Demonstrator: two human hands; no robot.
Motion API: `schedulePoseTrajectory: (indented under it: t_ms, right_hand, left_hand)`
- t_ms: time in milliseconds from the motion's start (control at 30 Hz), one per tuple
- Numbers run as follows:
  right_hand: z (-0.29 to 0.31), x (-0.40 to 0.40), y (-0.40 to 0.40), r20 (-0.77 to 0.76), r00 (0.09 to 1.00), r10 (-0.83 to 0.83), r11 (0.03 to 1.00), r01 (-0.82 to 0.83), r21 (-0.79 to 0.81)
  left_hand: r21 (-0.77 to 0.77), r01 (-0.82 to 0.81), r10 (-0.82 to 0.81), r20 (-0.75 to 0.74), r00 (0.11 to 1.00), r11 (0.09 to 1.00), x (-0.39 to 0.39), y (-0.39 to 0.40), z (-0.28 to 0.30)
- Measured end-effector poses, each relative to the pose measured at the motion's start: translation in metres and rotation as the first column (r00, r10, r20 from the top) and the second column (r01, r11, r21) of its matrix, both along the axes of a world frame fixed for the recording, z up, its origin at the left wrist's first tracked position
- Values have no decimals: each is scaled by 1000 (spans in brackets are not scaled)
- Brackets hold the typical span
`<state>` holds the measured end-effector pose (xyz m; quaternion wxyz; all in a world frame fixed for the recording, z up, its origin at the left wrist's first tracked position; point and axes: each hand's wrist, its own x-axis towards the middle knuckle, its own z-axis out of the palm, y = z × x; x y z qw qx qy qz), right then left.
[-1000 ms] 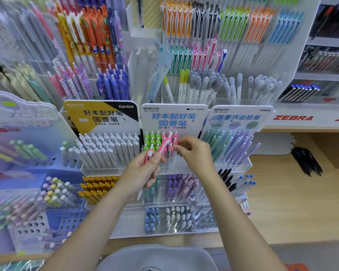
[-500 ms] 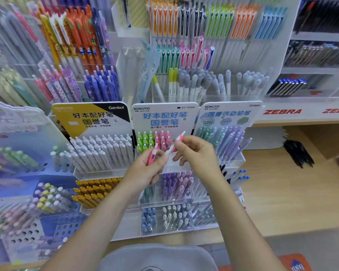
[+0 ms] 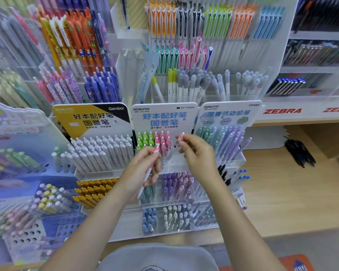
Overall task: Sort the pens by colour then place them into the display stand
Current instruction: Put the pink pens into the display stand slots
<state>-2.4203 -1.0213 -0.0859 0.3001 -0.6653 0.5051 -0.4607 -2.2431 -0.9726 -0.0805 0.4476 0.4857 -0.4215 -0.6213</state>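
Both hands pinch pink-clipped pens: left hand (image 3: 143,173) grips one (image 3: 149,171) upright, right hand (image 3: 196,153) w/ another (image 3: 178,142), now pulled slightly back from the KOKUYO display stand (image 3: 164,118); pink row (image 3: 162,141) beside green row (image 3: 145,139) — prob. lining up insertion.

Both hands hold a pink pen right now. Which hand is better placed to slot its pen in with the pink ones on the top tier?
Probably the right hand: its pink pen sits beside the pink row. The left hand holds its pen lower.
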Motion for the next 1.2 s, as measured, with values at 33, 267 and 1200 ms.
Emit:
schedulePoseTrajectory:
  t_ms: [33, 267, 1200]
  right_hand:
    - [-2, 1, -1, -51, 999, 11, 1000, -13, -24]
    - [-14, 11, -1, -256, 960, 109, 991, -86, 99]
    - [33, -25, 14, 480, 877, -24, 949, -130, 286]
  left_hand:
    - [-1, -4, 4, 0, 1000, 1000, 1, 0, 0]
    - [-9, -10, 10, 10, 1000, 1000, 2, 3, 3]
    - [-461, 89, 235, 597, 767, 883, -33, -11, 23]
